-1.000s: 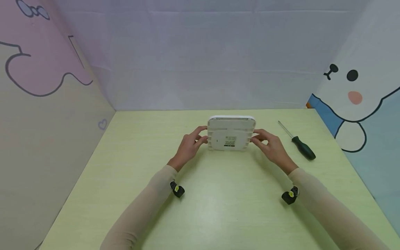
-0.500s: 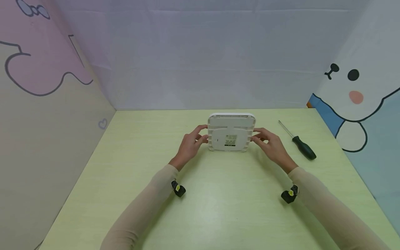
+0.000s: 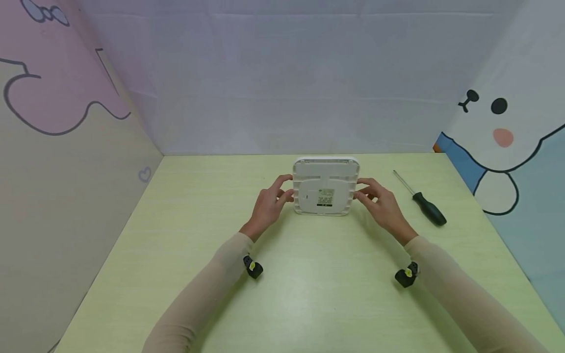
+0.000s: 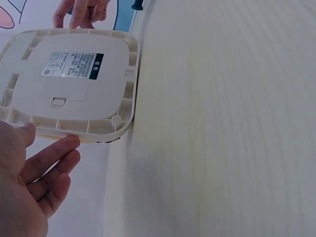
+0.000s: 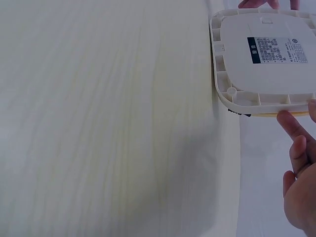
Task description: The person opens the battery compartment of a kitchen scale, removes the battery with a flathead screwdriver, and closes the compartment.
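Note:
A flat white plastic device with rounded corners stands on its edge toward the back of the table, its ribbed underside facing me. A printed label and a small latched cover show on that underside. My left hand pinches the device's left side between thumb and fingers. On the opposite side, my right hand grips it the same way. Its front face is turned away, with a thin yellowish strip peeking out along the side in both wrist views.
A screwdriver with a dark green handle lies on the pale wooden table, right of my right hand. A whitish wall sheet rises behind the table, and printed cartoon panels flank it on both sides.
The device has tilted so that its underside faces me more fully; its top edge has come up slightly. Both hands keep their grip with only small shifts. The screwdriver stays put.

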### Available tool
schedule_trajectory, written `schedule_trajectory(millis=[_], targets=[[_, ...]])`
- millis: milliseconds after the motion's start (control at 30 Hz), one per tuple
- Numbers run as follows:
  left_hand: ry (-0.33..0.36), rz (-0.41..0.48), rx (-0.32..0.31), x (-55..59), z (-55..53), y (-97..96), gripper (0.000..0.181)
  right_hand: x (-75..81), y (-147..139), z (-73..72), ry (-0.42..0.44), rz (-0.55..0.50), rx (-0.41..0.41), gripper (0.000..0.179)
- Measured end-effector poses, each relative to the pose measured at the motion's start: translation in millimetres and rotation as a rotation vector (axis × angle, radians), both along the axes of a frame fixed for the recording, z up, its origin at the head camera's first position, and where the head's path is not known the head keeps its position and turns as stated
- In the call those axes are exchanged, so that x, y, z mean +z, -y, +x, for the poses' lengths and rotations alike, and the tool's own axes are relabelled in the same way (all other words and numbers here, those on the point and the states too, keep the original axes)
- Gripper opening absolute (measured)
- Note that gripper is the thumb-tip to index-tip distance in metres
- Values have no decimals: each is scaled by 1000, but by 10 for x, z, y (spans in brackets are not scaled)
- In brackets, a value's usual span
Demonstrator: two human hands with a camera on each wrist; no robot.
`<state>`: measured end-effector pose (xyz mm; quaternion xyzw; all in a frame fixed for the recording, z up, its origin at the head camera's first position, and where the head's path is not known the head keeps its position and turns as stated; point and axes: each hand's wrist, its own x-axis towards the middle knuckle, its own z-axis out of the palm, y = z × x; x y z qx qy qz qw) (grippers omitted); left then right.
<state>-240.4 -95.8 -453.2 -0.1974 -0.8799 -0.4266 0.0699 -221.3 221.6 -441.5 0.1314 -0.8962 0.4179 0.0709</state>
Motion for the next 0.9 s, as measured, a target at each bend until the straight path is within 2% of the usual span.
schedule_trajectory(millis=[267, 500, 900], targets=[[-28, -10, 27, -34, -16, -18, 37, -13, 7, -4, -40, -11, -4, 32], [-1, -10, 34, -14, -18, -21, 37, 0, 25, -9, -43, 1, -8, 32], [66, -4, 17, 45, -43, -17, 43, 32, 9, -1, 22, -2, 3, 37]])
